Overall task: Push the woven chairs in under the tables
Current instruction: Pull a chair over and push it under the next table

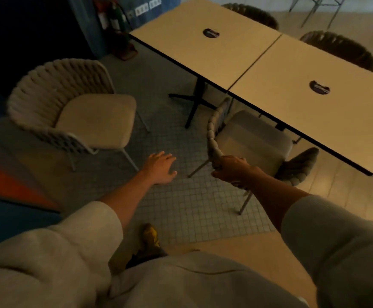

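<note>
Two square beige tables [270, 70] stand pushed together, each on a black pedestal base. A woven chair [254, 138] with a grey seat sits partly under the nearer table; my right hand [232, 168] grips the top of its woven backrest. A second woven chair [74, 107] stands out on the floor to the left, well apart from the tables, its seat facing them. My left hand [158, 168] hovers open over the tiled floor between the two chairs, touching nothing.
Two dark woven chairs [341, 50] are tucked in on the tables' far side. A fire extinguisher [116, 18] stands by the dark wall at top left. An orange and blue floor area [7, 185] lies left. My foot [151, 236] is on the tiles below.
</note>
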